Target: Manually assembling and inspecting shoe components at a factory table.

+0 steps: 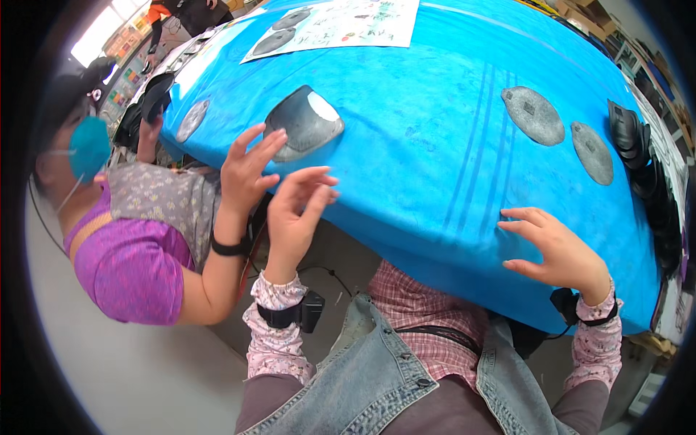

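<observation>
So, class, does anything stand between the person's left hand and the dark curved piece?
Nothing visible blocks the gap between the left hand and the dark curved piece; blue cloth lies there. On the left, a co-worker's hand overlaps the piece's edge in view; whether it touches is unclear.

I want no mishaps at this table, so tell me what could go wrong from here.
The left hand and the co-worker's hand are close together and could bump.

The dark curved piece lies near the edge of the blue-covered table; a careless nudge might send it off.

The right hand is at the loose blue cover's near side; catching it might shift the grey oval pieces.
</observation>
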The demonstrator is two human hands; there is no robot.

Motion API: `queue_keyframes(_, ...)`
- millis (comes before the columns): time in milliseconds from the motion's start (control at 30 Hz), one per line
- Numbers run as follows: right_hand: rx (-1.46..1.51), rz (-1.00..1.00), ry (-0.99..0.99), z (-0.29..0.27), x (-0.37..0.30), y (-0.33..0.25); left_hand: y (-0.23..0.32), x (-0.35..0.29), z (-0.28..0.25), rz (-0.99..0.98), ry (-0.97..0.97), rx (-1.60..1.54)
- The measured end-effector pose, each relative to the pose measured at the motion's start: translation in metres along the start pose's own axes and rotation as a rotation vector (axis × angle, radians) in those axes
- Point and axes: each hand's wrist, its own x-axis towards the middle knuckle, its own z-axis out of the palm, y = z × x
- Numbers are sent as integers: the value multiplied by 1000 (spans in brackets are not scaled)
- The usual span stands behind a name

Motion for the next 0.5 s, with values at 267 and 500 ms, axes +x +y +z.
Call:
queue_keyframes(267,96,-110,66,-46,69,30,20,66,-2,127,277,852)
queue_keyframes(500,175,-112,34,-21,83,42,-9,49,-1,-168,201,910)
